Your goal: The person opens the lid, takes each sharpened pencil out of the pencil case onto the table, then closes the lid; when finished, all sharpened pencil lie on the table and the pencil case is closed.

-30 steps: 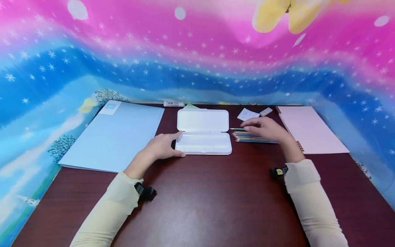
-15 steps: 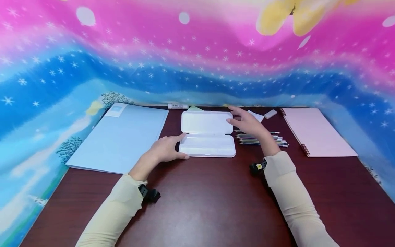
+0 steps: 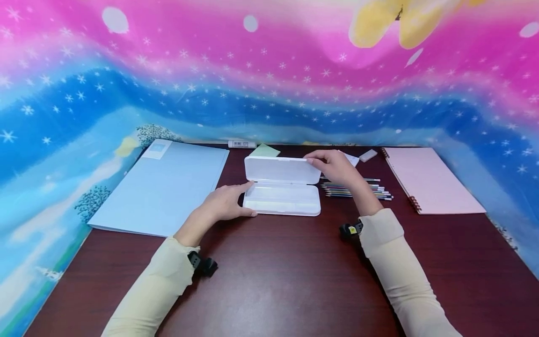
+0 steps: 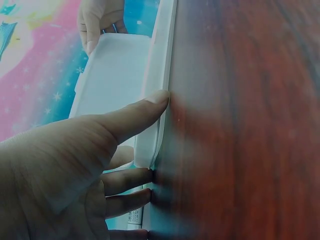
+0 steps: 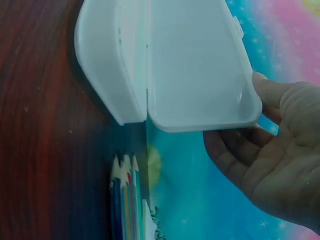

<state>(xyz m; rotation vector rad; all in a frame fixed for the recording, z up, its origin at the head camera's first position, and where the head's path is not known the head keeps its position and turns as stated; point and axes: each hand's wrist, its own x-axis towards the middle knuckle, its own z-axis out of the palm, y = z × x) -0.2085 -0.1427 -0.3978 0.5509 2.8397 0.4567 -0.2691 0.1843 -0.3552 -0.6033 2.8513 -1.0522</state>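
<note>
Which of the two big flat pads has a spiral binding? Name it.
The pink notebook at the right of the table: wire coils run along its left edge. The pale blue folder at the left shows none.

Case mid-table, folder to its left, pencils and notebook to its right.
Lay open at centre of table (image 3: 273,281): pencil case (image 3: 281,199), lid (image 3: 283,170) raised behind tray. Left of it, folder (image 3: 162,187); right, touching the table, pencils (image 3: 370,189), then notebook (image 3: 431,180). Behind, along back edge: glue stick (image 3: 242,144), note pad (image 3: 264,150), eraser (image 3: 368,155).
</note>
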